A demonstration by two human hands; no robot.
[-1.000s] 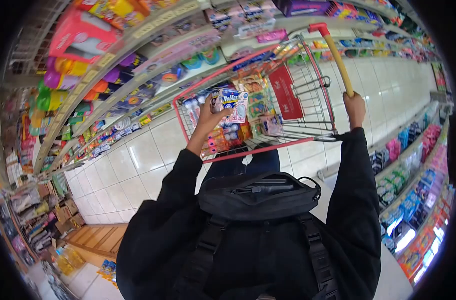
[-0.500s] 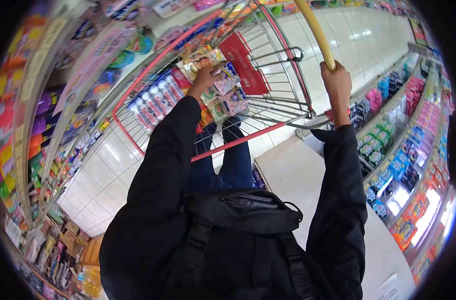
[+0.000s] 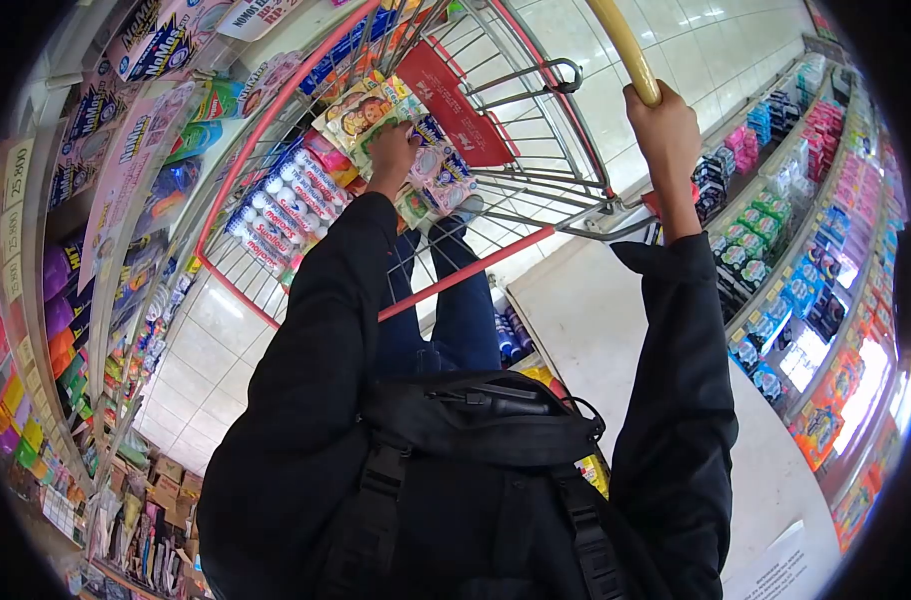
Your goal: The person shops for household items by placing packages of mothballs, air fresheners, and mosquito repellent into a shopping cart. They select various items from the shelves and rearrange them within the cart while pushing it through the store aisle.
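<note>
A wire shopping cart with pink-red rims stands in front of me, a red panel at its far side. My left hand is over the goods in the cart, its fingers curled against a yellow-green packet; whether they grip it is hard to see. Beside it lies a blue and white packet. White mothball packs fill the left part of the cart. My right hand is closed round the end of a yellow curved handle.
Shelves of colourful packets run along the left. On the right, a low shelf carries rows of small packages. A white counter top lies near my right arm. Cardboard boxes are at the lower left.
The cart and its goods have shifted left and up in view. My left hand has moved slightly left, its fingers now more curled. My right hand still holds the yellow handle.
</note>
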